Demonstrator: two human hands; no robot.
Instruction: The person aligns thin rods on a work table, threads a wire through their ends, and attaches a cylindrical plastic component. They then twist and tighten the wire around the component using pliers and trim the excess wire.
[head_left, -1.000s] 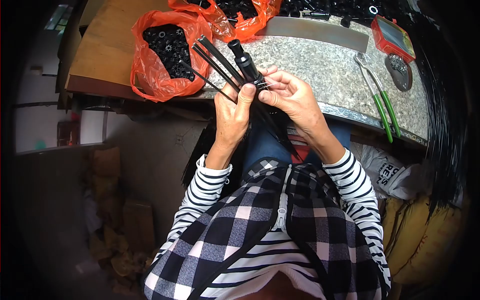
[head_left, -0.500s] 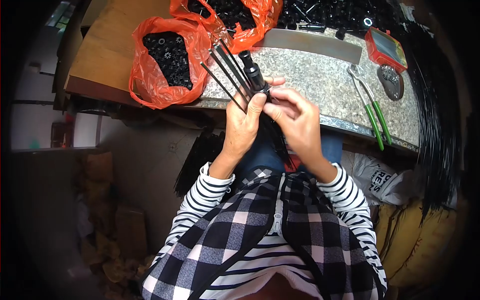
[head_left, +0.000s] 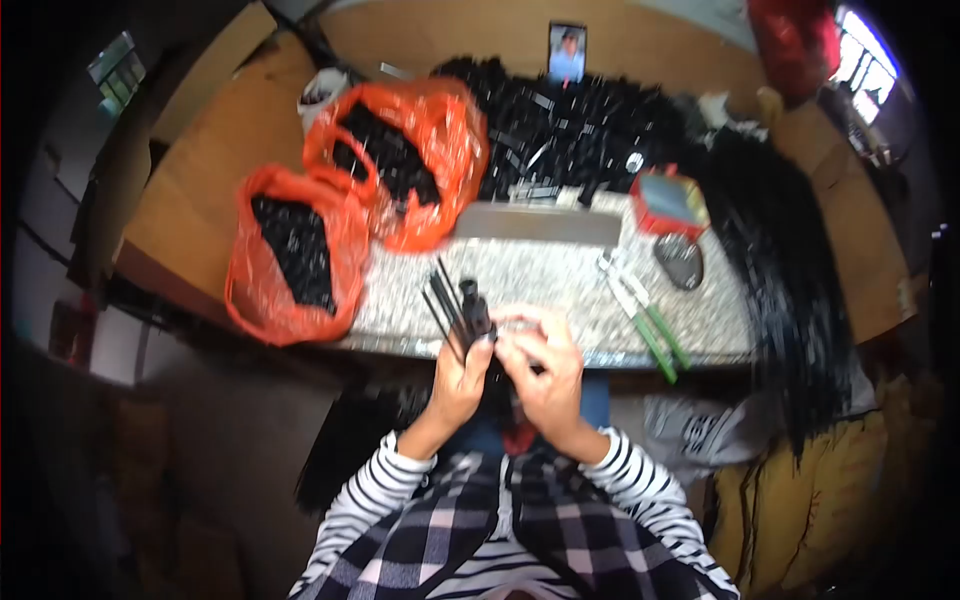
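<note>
My left hand (head_left: 460, 385) is closed around a black cylindrical part (head_left: 476, 308) and several thin black rods (head_left: 443, 305) that stick up beside it. The thumb presses on the lower end of the cylinder. My right hand (head_left: 545, 370) touches the same spot from the right, its thumb and fingers pinched together at the cylinder's base. Whatever small piece lies between those fingertips is blurred. Both hands are over the front edge of the speckled worktop (head_left: 540, 280), above my lap.
Two orange bags (head_left: 345, 290) of small black parts lie on the left. Behind are a metal strip (head_left: 540, 225), a heap of black parts (head_left: 570, 130) and a phone (head_left: 567, 55). Green-handled pliers (head_left: 640, 315), a red box (head_left: 668, 205), a dark dish (head_left: 680, 262) and black strands (head_left: 790, 270) are right.
The view has tilted up, showing the phone and more of the heap, so the hands appear lower. Both hands still hold together at the black cylinder.
</note>
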